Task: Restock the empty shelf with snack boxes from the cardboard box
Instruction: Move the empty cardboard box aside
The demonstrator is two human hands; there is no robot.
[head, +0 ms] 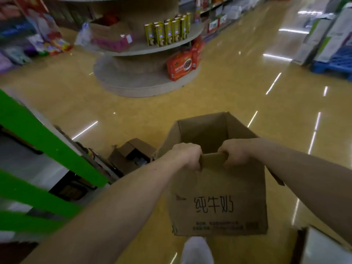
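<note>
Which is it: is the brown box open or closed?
Open. The cardboard box shows its bare inside walls from above; the left hand and right hand grip its near flap.

You are in a shop, a supermarket by the look of it. Ahead stands a round display stand [133, 52] with tiered shelves, a row of identical yellow boxes [167, 32] on one tier and red boxes [181, 66] on the lowest. To your left, bright packets [47, 44] crowd a blurred rack, and a shelf unit with green edges [47, 143] runs close beside you. Beyond the stand, long shelves [215, 20] of goods line an aisle. The glossy yellow floor [238, 88] mirrors strip lights. On the right, tall cartons [323, 35] sit on a blue pallet [335, 67]. The cardboard box [219, 197] you carry is open, with handwriting on its side, and a smaller carton [131, 155] lies open on the floor.
</note>
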